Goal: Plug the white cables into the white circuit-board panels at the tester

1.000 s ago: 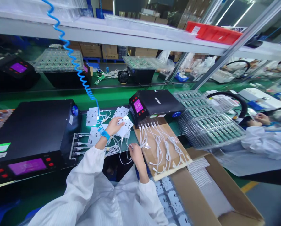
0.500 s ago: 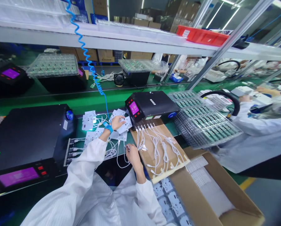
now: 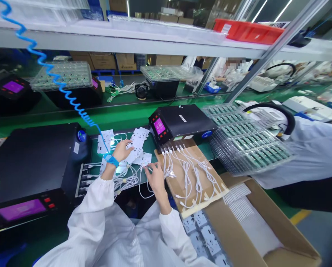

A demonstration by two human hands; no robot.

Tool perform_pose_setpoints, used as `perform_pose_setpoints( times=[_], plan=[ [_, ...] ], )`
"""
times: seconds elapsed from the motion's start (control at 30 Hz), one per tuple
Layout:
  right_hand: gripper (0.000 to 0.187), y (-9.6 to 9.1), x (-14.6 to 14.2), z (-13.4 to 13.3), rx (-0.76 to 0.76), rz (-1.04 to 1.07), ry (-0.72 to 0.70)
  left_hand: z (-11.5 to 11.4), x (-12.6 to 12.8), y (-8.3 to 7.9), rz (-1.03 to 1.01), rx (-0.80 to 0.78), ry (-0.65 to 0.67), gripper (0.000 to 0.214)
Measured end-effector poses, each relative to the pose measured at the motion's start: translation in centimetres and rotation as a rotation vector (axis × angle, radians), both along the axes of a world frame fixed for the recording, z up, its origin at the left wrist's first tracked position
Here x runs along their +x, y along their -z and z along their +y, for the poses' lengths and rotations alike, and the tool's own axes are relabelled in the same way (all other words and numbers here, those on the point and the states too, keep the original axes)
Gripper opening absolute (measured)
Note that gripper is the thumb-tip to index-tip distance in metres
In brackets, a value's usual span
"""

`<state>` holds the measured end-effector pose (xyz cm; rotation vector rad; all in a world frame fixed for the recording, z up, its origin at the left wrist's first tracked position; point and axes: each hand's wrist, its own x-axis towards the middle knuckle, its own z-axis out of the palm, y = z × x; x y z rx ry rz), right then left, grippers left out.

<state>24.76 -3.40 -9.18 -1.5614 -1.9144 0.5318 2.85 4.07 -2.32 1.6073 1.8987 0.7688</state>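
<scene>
My left hand (image 3: 122, 150), with a blue wrist strap (image 3: 111, 159) on it, grips the left edge of a long white circuit board (image 3: 137, 142) between thumb and fingers. This board lies tilted over other white boards. Below it is another white board (image 3: 144, 158). At that board's lower edge, my right hand (image 3: 155, 177) has its thumb and forefinger together around the end of a white cable (image 3: 140, 185), the other fingers spread. The plug itself is mostly hidden. Coiled white cables (image 3: 127, 181) lie between my forearms.
Black testers with purple screens stand left (image 3: 38, 159) and ahead (image 3: 182, 122). White cables hang from the front one over a cardboard sheet (image 3: 179, 189). Right are stacked clear trays (image 3: 249, 144), an open carton (image 3: 227, 226) and a co-worker's sleeve (image 3: 311, 148). A blue coiled cord (image 3: 71, 100) crosses left.
My left hand has moved left and back from the board it was on, and now grips the long board. My right hand has moved up to the lower board's edge. The blue cord has swung left.
</scene>
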Motion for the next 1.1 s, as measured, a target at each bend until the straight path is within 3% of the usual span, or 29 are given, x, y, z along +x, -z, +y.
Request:
perform_pose_setpoints(
  times=[0.23,0.6,1.1],
  plan=[
    [0.014,0.1,-2.1,0.5,-0.118,-0.281,-0.052,-1.1,0.2,1.5,-0.023,-0.047,0.004,0.039],
    [0.019,2.4,-1.4,0.2,0.095,-0.060,-0.071,-1.0,0.6,2.9,-0.104,-0.116,0.021,0.040],
    [0.021,2.3,-1.3,0.1,0.108,-0.047,-0.083,-1.3,-0.1,3.0,-0.103,-0.138,0.044,0.043]
  ],
)
